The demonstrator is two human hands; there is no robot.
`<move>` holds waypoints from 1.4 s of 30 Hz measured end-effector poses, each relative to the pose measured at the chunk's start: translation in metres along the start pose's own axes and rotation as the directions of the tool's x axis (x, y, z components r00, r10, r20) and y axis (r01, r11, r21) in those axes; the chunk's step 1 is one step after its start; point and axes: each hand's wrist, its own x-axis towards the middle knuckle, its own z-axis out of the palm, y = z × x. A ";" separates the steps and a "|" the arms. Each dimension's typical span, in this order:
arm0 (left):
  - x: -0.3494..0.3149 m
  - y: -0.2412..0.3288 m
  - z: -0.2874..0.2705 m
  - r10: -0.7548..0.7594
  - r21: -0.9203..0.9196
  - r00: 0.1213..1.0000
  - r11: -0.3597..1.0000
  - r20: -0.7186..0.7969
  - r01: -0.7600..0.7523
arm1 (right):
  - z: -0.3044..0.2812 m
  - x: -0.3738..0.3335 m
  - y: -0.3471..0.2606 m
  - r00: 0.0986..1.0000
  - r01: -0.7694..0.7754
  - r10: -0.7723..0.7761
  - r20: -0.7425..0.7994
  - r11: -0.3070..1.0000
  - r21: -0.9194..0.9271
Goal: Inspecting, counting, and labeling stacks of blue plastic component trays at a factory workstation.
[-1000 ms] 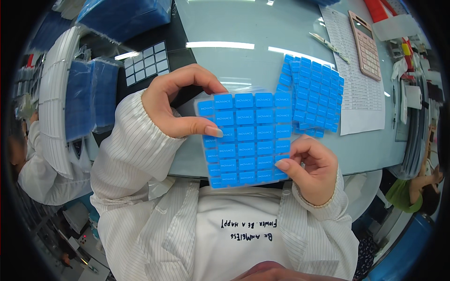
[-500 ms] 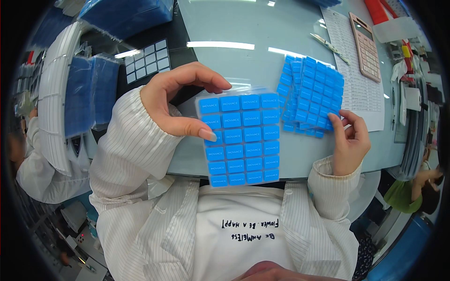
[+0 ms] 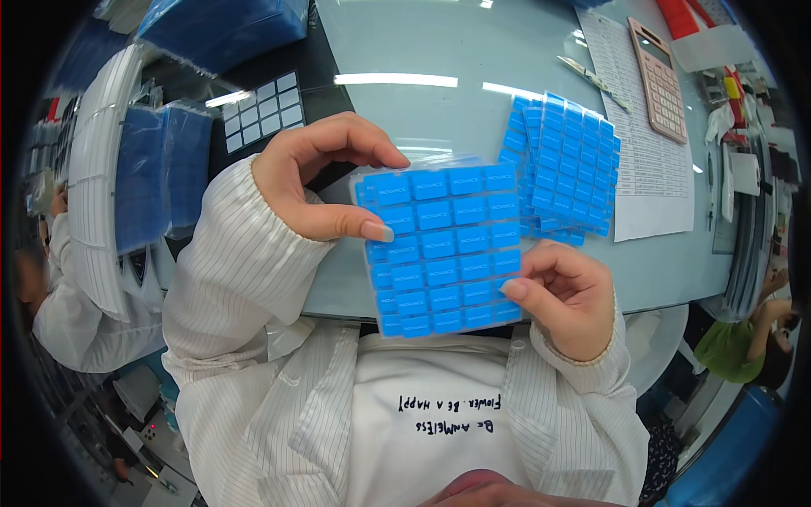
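In front of my chest is a small stack of clear-backed sheets of blue rectangular stickers (image 3: pixel 443 245). My left hand (image 3: pixel 317 182) grips it at the left side, thumb on top and fingers at the far edge. My right hand (image 3: pixel 566 300) pinches the lower right edge of the top sheet, which lies slightly askew over those beneath. To the right on the table, more blue sticker sheets (image 3: pixel 574 160) are spread in an overlapping pile, touched by neither hand.
A pink calculator (image 3: pixel 658 80) and a printed paper list (image 3: pixel 650 186) are at the far right, near a thin craft knife (image 3: pixel 594 83). At the left are a sheet of pale square stickers (image 3: pixel 264 112) and blue plastic-wrapped stacks (image 3: pixel 173 169). Other people are at both sides.
My right hand has moved left from the pile to the held stack, bringing a sheet onto it. My left hand has stayed nearly in place.
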 end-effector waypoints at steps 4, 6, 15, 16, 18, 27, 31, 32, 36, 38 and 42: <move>-0.003 -0.001 0.001 -0.001 0.062 1.000 0.998 -0.025 0.003 | -0.004 -0.006 -0.005 0.991 -0.088 0.105 -0.083 0.979 0.185; -0.002 -0.001 0.001 -0.008 0.028 1.000 1.000 -0.025 0.009 | -0.021 -0.007 -0.004 0.906 0.038 -0.003 -0.423 0.996 0.075; -0.001 0.001 0.003 0.004 0.090 1.000 0.996 -0.023 -0.001 | -0.038 0.013 0.009 0.651 -0.030 -0.502 -0.570 0.733 -0.680; -0.001 0.000 0.002 0.000 0.064 1.000 0.998 -0.023 0.001 | -0.032 0.010 0.008 0.650 -0.031 -0.501 -0.571 0.734 -0.679; -0.001 0.000 0.002 -0.004 0.041 1.000 0.999 -0.017 0.005 | -0.018 0.003 0.005 0.912 0.190 -0.309 -0.269 0.900 -0.391; -0.002 -0.001 0.004 -0.001 0.114 0.999 0.993 -0.038 0.006 | -0.006 -0.004 0.000 0.983 0.166 -0.180 -0.030 0.948 -0.272; -0.002 0.001 0.003 -0.021 0.078 0.999 0.997 -0.031 0.023 | -0.028 -0.008 0.001 0.901 0.102 -0.085 -0.424 0.995 0.016; -0.002 0.002 0.003 -0.014 0.112 1.000 0.994 -0.026 0.017 | -0.036 -0.006 0.002 0.847 0.125 -0.060 -0.528 0.988 0.089; -0.002 0.001 0.004 -0.013 0.056 0.999 0.998 -0.033 0.015 | -0.047 0.010 0.013 0.780 0.112 -0.156 -0.606 0.988 -0.109; -0.002 0.001 0.004 -0.007 0.118 0.999 0.993 -0.036 0.012 | -0.039 0.012 0.009 0.691 -0.135 -0.454 -0.562 0.683 -0.718; -0.001 0.002 0.005 -0.037 0.052 0.999 0.998 -0.032 0.039 | -0.026 0.005 0.008 0.742 0.051 -0.403 -0.536 0.831 -0.554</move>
